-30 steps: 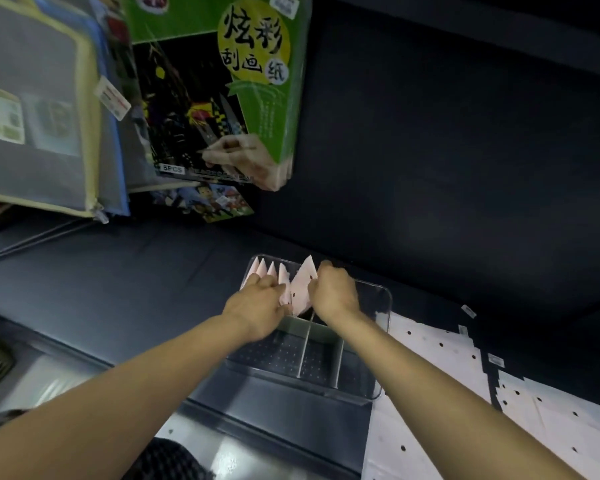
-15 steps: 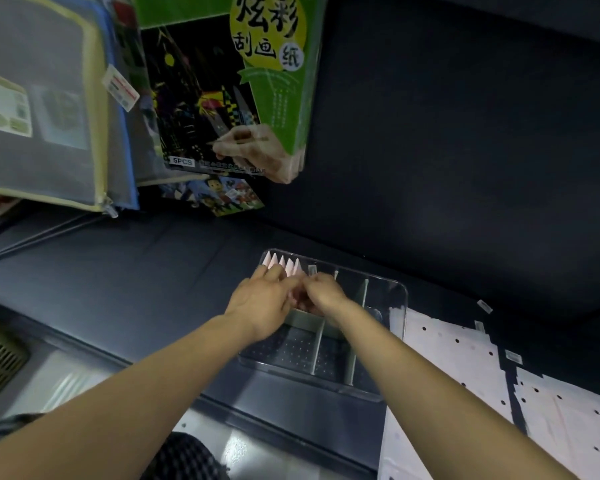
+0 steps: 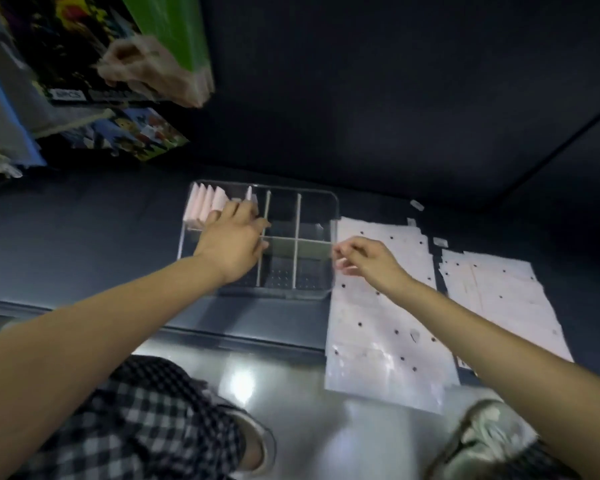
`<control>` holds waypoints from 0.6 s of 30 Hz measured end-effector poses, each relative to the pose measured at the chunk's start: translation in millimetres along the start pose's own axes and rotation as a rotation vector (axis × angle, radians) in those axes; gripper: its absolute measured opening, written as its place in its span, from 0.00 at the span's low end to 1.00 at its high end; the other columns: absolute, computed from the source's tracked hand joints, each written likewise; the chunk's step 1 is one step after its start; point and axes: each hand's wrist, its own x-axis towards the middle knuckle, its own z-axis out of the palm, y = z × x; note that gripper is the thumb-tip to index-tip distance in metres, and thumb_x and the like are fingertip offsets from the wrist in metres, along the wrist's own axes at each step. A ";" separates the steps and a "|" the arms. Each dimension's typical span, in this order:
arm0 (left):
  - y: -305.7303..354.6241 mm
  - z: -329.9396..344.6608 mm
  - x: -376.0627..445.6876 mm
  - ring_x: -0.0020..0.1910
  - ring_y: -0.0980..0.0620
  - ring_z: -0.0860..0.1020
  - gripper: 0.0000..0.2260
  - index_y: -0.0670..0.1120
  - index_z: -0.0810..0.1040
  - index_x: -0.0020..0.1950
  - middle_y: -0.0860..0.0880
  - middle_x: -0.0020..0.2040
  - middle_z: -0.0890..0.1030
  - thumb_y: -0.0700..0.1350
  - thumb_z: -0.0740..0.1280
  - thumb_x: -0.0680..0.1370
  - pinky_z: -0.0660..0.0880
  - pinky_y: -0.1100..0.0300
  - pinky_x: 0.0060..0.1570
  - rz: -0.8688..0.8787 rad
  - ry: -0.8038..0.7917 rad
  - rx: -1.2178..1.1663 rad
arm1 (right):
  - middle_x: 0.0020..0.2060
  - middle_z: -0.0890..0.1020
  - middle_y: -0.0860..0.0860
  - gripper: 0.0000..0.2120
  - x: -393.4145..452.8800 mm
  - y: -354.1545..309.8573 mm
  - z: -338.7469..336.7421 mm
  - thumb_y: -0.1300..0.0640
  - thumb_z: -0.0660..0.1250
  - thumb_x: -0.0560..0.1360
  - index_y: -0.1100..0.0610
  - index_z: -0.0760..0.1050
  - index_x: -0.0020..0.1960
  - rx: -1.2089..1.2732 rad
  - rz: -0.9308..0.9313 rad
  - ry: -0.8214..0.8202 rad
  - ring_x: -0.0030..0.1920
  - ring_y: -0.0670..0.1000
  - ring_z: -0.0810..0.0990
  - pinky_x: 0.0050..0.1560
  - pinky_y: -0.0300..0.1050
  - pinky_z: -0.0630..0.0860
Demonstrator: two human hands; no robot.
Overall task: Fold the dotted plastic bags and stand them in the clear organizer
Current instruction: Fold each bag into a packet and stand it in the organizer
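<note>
Dark shelf surface (image 3: 84,216) carries a clear plastic divided organizer (image 3: 326,199) w/ folded pink bags (image 3: 205,202) upright in its far-left compartment. Risk: left hand (image 3: 232,240), fingers extended against that row, could topple it. Right hand (image 3: 368,259), fingers loosely curled, hovers over flat dotted white plastic bags (image 3: 378,323) beside it; grip unclear.

You stand in stationery shop: packaged scratch-art paper (image 3: 94,46), zip document pouches (image 3: 4,109) on dark display shelf (image 3: 84,216).
</note>
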 end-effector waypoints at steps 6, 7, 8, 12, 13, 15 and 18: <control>93.8 27.8 -28.5 0.64 0.44 0.66 0.19 0.48 0.72 0.67 0.46 0.68 0.68 0.51 0.63 0.78 0.65 0.50 0.59 0.274 0.049 -0.136 | 0.59 0.77 0.49 0.15 -105.1 128.0 -76.7 0.54 0.68 0.75 0.55 0.74 0.61 -0.539 0.071 0.005 0.59 0.48 0.75 0.55 0.30 0.69; 106.6 39.3 -35.0 0.67 0.45 0.64 0.20 0.49 0.70 0.69 0.47 0.70 0.66 0.52 0.63 0.78 0.65 0.52 0.62 0.340 -0.046 -0.180 | 0.64 0.73 0.47 0.22 -119.2 144.6 -81.4 0.50 0.69 0.74 0.53 0.70 0.66 -0.646 0.049 -0.059 0.65 0.47 0.71 0.62 0.33 0.65; 117.6 51.1 -41.8 0.70 0.47 0.62 0.23 0.50 0.67 0.71 0.48 0.73 0.63 0.54 0.63 0.78 0.63 0.53 0.66 0.395 -0.156 -0.211 | 0.69 0.67 0.45 0.29 -130.6 158.7 -84.8 0.46 0.69 0.73 0.51 0.65 0.70 -0.739 0.009 -0.125 0.69 0.45 0.64 0.67 0.34 0.60; 143.1 97.7 -66.3 0.76 0.52 0.40 0.42 0.51 0.47 0.78 0.52 0.78 0.40 0.57 0.69 0.73 0.40 0.58 0.73 0.480 -0.529 -0.159 | 0.73 0.47 0.40 0.41 -149.1 195.0 -91.5 0.43 0.71 0.69 0.49 0.55 0.75 -0.921 -0.181 -0.213 0.73 0.40 0.47 0.73 0.36 0.46; 144.9 107.3 -70.1 0.75 0.52 0.36 0.47 0.51 0.42 0.78 0.52 0.76 0.35 0.58 0.71 0.71 0.37 0.58 0.73 0.479 -0.557 -0.113 | 0.74 0.47 0.40 0.40 -150.0 199.0 -92.4 0.44 0.72 0.70 0.49 0.55 0.75 -0.932 -0.206 -0.208 0.73 0.41 0.46 0.74 0.38 0.46; 146.8 120.8 -74.8 0.73 0.52 0.31 0.51 0.52 0.36 0.76 0.53 0.73 0.29 0.57 0.72 0.70 0.34 0.56 0.72 0.477 -0.533 -0.030 | 0.74 0.49 0.41 0.34 -149.8 205.0 -93.5 0.47 0.71 0.71 0.52 0.61 0.72 -0.902 -0.271 -0.176 0.75 0.42 0.48 0.75 0.39 0.46; 146.5 127.6 -77.1 0.74 0.53 0.34 0.44 0.55 0.38 0.76 0.55 0.72 0.31 0.53 0.69 0.75 0.34 0.59 0.71 0.466 -0.453 -0.045 | 0.71 0.59 0.40 0.14 -149.4 209.4 -91.9 0.53 0.69 0.74 0.56 0.74 0.58 -0.765 -0.333 -0.040 0.74 0.45 0.59 0.72 0.34 0.52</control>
